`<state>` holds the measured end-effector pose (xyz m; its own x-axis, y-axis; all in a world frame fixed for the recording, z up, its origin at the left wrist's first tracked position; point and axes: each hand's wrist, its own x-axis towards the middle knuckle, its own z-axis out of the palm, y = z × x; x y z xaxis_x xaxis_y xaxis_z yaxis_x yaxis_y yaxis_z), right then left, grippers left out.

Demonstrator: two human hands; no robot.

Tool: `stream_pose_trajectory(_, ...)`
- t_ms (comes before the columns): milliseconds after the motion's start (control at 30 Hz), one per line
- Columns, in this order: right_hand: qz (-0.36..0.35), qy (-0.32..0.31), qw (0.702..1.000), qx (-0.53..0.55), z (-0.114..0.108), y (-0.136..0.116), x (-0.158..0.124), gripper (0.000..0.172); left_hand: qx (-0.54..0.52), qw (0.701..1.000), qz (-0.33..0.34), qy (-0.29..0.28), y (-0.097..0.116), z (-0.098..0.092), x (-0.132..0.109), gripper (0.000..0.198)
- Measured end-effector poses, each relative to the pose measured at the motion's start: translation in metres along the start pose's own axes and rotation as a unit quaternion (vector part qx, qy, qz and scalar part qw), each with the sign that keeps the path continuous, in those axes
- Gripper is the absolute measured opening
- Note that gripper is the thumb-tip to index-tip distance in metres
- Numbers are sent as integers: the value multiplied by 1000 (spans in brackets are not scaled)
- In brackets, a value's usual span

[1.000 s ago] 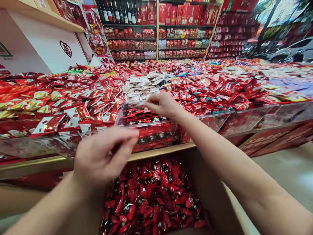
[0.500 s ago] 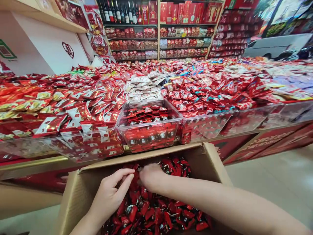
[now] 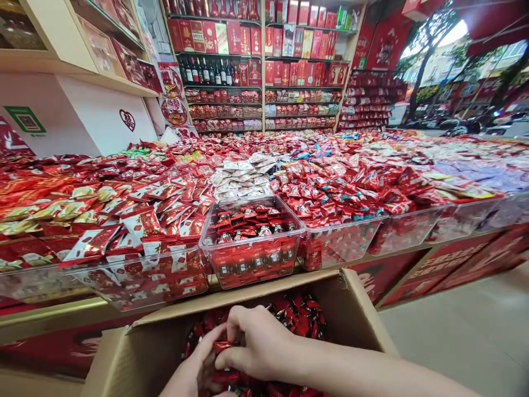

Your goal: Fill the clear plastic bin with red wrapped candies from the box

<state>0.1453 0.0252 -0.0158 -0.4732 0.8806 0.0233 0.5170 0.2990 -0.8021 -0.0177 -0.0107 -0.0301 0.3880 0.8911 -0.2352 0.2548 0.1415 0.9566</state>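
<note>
A cardboard box (image 3: pixel 363 309) stands in front of me, with many small red-and-black candy packets (image 3: pixel 300 314) loose inside. My right hand (image 3: pixel 264 344) reaches across from the right, its thumb and bent fingers closed on a red candy packet (image 3: pixel 223 346). Close against it on the left is my left hand (image 3: pixel 192 366), palm turned inward, with its fingers curved and held apart from the thumb. The left fingertips meet the right hand near the same packet. Part of the left palm is in shadow and the frame's lower edge cuts it off.
Just beyond the box sits a clear plastic bin (image 3: pixel 252 242) with neatly layered red packets. Neighbouring clear bins (image 3: pixel 339 237) are heaped with wrapped sweets. Shelves of bottles and red boxes (image 3: pixel 243 71) rise behind. Tiled floor (image 3: pixel 450 325) lies to the right.
The view has tilted up, so the shelves show higher. My right hand has come left against my left hand and closes on a packet; the left thumb and fingers have spread from their pinch.
</note>
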Motion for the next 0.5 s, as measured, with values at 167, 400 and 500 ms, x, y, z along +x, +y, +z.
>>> stream_pose_trajectory(167,33,47,942,331,-24,-12,-7,32,-52,997,-41,29,39,10,-2,57)
stream_pose_trajectory(400,55,48,871,486,-44,-19,-16,34,-118,993,17,13,69,7,2,45)
stream_pose_trajectory(500,52,70,881,466,-46,-19,-18,33,-89,995,30,15,69,3,5,41)
